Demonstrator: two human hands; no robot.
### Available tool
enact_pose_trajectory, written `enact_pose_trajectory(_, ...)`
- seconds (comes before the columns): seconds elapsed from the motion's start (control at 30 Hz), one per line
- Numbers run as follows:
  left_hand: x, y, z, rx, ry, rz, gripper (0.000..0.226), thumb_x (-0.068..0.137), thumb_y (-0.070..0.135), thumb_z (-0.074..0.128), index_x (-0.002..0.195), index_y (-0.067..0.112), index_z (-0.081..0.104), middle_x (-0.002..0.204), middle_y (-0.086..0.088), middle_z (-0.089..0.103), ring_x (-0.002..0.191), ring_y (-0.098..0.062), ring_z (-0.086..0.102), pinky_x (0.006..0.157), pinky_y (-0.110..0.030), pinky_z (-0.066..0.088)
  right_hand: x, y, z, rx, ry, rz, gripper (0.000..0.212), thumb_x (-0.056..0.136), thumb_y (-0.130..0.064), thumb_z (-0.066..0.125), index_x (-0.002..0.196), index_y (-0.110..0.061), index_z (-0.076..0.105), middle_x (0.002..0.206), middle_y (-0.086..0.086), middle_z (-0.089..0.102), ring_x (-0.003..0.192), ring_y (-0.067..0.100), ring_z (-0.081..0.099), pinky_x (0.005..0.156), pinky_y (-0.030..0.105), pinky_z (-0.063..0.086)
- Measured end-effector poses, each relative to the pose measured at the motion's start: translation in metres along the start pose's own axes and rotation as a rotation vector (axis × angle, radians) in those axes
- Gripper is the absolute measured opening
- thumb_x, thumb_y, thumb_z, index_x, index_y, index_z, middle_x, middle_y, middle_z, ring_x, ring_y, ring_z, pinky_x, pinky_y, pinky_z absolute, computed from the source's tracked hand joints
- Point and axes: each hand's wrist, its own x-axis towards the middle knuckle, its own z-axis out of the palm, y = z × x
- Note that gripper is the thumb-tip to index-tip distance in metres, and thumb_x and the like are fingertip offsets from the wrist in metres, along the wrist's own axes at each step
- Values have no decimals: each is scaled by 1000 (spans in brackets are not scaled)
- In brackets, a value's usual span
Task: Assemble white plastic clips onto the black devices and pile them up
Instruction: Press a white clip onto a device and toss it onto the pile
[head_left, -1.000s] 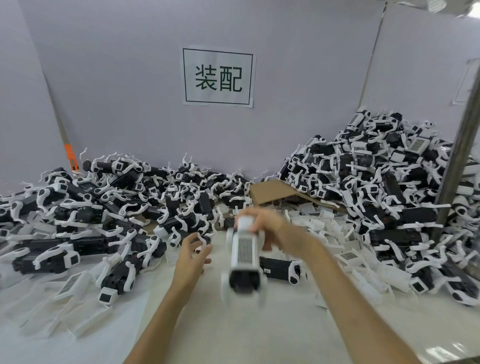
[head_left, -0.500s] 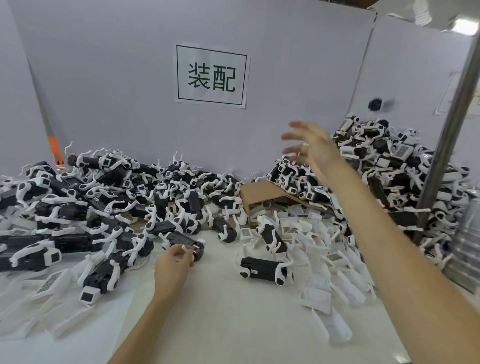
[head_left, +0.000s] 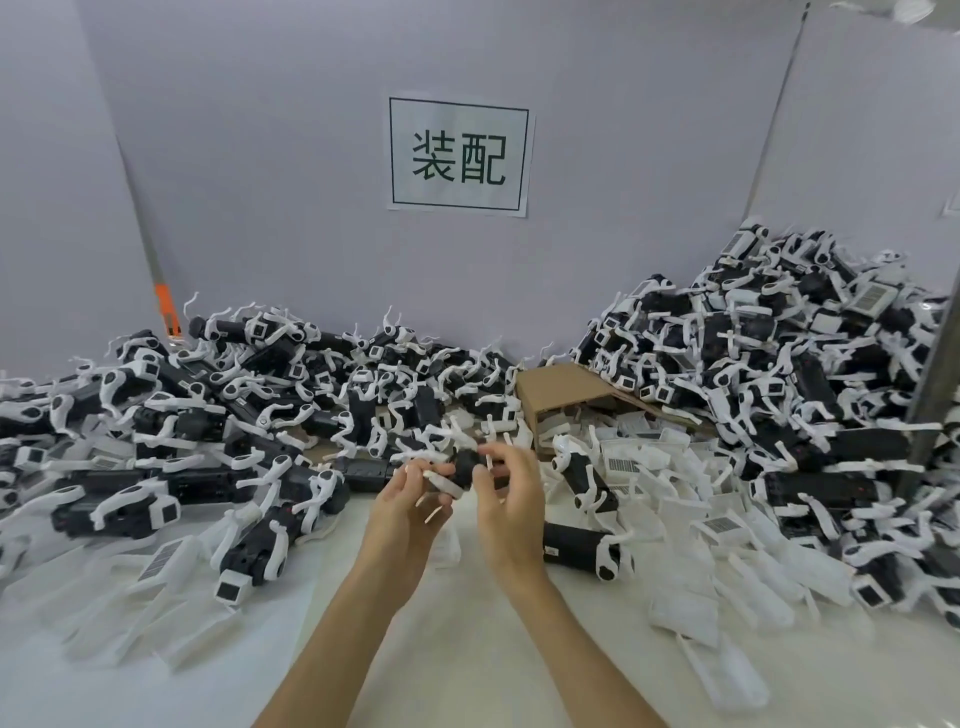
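Clips (head_left: 558, 423) lie in tipped cardboard box (head_left: 561, 384); left hand (head_left: 410, 512), right hand (head_left: 511, 499) pinch device (head_left: 464, 467).

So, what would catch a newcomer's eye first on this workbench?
First, black devices with white clips lie in two heaps: the tall right heap and the lower, wider left heap. Next comes the white sign with two large characters, on the back wall. In the centre, the left hand and the right hand hold one black device.
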Motion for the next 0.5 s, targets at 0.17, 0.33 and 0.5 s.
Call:
enact_pose_trajectory(0.17,-4,3,3,-211,-29,-56,30,105,18,40,78,16,52,71,1,52,62,-13,45,63,-21,41,-2,8,-12,96,-46,56,36,88,-40,56,121,-27,59,114,-12,60,99,11,59,86,34,53)
enact_pose_trajectory(0.33,-6,3,3,-198,-13,-151,49,102,43,37,62,14,43,59,-1,35,54,-15,31,60,-30,24,-6,9,-12,-5,-220,-41,43,84,-47,60,123,-29,59,124,-19,54,120,2,52,100,25,45)
enact_pose_trajectory(0.5,-11,4,6,-32,112,-149,34,95,44,53,80,14,56,73,-4,54,67,-18,49,73,-32,39,-12,10,-8,-146,-118,-251,41,85,-24,76,122,-14,63,130,-5,53,124,-12,41,100,9,37)
